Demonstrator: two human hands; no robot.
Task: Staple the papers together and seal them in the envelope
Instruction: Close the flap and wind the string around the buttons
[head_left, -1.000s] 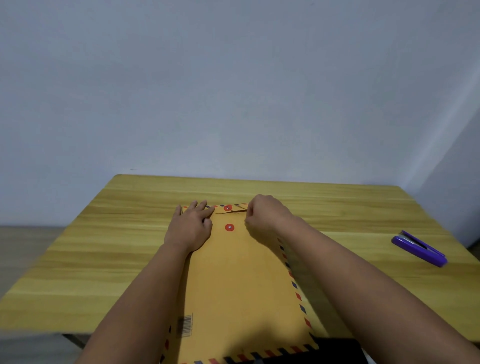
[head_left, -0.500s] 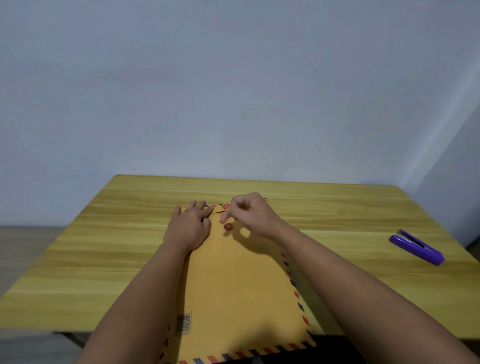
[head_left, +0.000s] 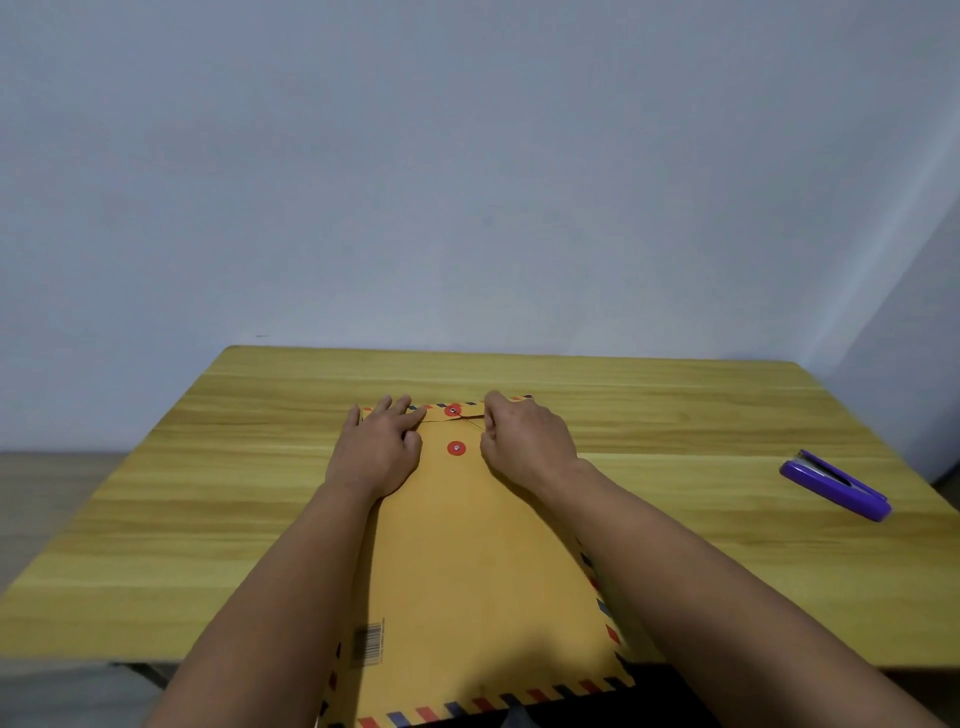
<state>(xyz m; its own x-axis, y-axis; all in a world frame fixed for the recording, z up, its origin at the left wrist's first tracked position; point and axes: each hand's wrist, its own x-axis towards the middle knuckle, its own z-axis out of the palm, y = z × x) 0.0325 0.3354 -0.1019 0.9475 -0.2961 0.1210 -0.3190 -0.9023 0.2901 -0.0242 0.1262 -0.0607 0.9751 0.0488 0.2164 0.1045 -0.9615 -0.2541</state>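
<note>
Head view showed the envelope (head_left: 478, 561) flat on the desk (head_left: 675, 415), flap down, stapler (head_left: 835, 485) set aside, left hand (head_left: 378, 451) spread pressing, right hand (head_left: 524, 441) pinching the string (head_left: 470, 417), so only tying seemed left.

Envelope lying lengthwise at the middle of the surface, stapler off to the right.

The envelope (head_left: 483, 561) is lying flat on the surface (head_left: 701, 415), its near end overhanging the front edge. The left hand (head_left: 376, 449) is resting flat on its far left corner, the right hand (head_left: 524, 441) sitting on its far right corner, two clasp discs (head_left: 455, 429) lying between them. The stapler (head_left: 835, 486) is lying well apart near the right edge.
</note>
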